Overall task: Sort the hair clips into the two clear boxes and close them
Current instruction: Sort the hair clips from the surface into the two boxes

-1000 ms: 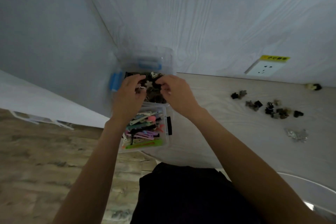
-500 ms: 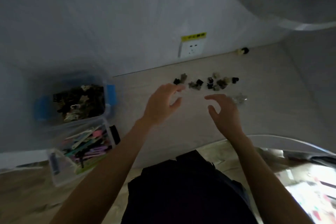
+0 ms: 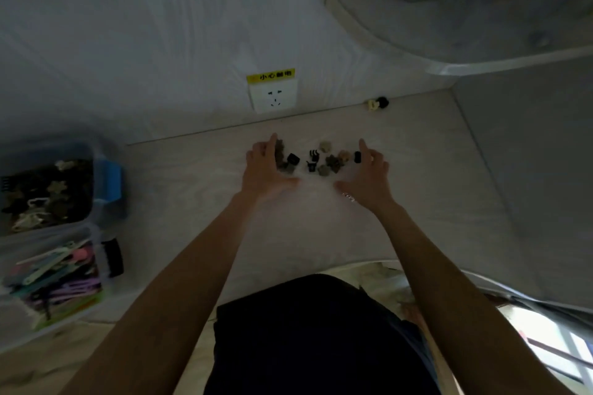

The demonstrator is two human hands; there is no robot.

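Several small claw clips (image 3: 324,159), black and beige, lie in a loose pile on the pale table. My left hand (image 3: 266,168) stands on edge at the pile's left side, fingers straight, touching the leftmost clips. My right hand (image 3: 365,175) mirrors it on the right side, fingers straight, a black clip beside its fingertips. At the far left stands a clear box with blue latches (image 3: 107,176) holding dark claw clips. In front of it a second clear box (image 3: 104,269) holds long coloured flat clips. Both boxes are without lids.
A wall socket (image 3: 273,98) with a yellow label sits on the back wall behind the pile. Two more small clips (image 3: 378,103) lie against the wall to the right. A curved shelf (image 3: 449,42) overhangs the upper right. The table's front edge curves near my body.
Both hands left the box of claw clips on the left and travelled right to the loose pile, now flanking it. The view has swung right with them.
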